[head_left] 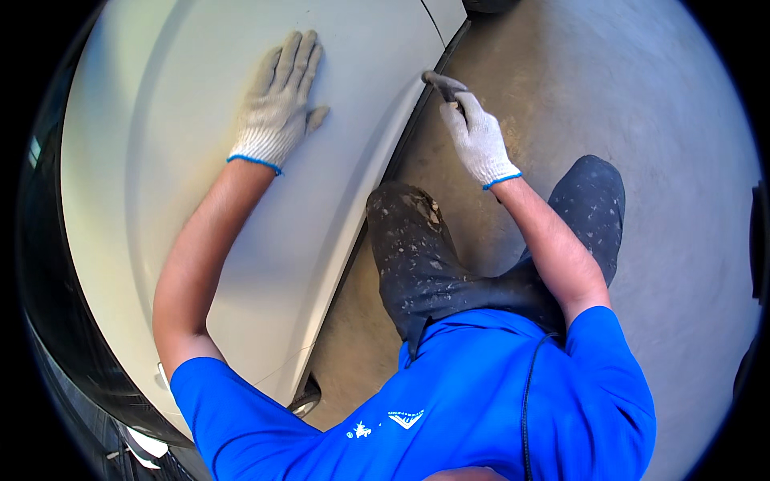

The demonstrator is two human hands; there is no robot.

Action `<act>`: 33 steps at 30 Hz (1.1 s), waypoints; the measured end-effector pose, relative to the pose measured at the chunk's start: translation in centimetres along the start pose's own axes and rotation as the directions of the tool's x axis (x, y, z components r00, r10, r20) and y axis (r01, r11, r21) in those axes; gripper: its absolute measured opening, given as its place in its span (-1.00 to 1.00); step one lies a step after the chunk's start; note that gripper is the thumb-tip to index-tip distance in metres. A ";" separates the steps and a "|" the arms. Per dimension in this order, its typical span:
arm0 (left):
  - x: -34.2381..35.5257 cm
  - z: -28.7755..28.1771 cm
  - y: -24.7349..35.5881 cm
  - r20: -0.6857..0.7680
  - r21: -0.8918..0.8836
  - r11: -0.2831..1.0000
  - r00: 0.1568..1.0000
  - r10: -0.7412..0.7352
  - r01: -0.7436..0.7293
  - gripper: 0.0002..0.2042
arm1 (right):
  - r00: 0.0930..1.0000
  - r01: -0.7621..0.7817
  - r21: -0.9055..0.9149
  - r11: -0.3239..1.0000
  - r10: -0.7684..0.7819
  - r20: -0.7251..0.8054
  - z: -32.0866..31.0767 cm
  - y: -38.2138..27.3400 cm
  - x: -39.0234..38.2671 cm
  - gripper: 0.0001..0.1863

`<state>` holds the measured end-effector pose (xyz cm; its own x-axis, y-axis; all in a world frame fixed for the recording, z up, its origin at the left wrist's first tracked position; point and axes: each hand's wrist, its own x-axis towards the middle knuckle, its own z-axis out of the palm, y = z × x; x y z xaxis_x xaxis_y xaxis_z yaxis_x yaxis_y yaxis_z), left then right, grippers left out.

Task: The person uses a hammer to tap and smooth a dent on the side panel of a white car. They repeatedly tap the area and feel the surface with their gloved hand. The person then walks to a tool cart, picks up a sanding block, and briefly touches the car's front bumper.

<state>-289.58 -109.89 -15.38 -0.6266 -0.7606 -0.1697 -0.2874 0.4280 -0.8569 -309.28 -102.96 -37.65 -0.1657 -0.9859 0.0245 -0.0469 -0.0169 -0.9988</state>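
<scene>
looks like a feel-over of the white panel (309, 212) is the step in hand: it's spread from seven round to twelve o'clock, and the left hand (279, 100) is laid flat on it at eleven, while a dark tool (446, 90) is held by the right hand (475, 132) at one, by the panel's edge. what kind of tool can't be told, as much of it is covered by the grip; whether its end touches the edge can't be told either. for the next move, a light, level palm would be called for; if the tool is wanted, it'd have to be brought over toward nine o'clock, with the left hand cleared first.

pose-wise, the left hand is opened out, fingers held fairly close and aimed between twelve and one, thumb stuck out toward two. the left elbow is bent. the right hand is curled round the tool, its forearm (549, 228) angled toward eleven above the floor (678, 248).
</scene>
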 end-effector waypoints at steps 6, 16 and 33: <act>-7.2 -3.8 -0.8 0.033 -0.130 0.991 0.999 -0.007 0.011 -0.19 | 0.981 0.170 0.242 0.955 -0.141 -0.133 1.1 -7.4 2.0 -0.70; -23.1 -11.0 -13.0 -0.465 0.145 0.794 0.749 -0.471 0.590 -0.49 | 0.820 0.517 0.451 0.727 -0.270 -0.504 5.8 -12.7 3.5 -0.65; -23.1 -8.4 -14.7 -0.393 -0.004 0.865 0.794 -0.463 0.503 -0.52 | 0.869 0.427 0.584 0.690 -0.136 -0.475 5.6 -13.2 2.8 -0.67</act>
<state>-276.93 -94.50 5.18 -0.6491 -0.6107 0.4535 -0.5660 -0.0105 -0.8243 -303.64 -106.47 -24.63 -0.6055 -0.7756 0.1781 0.4718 -0.5301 -0.7045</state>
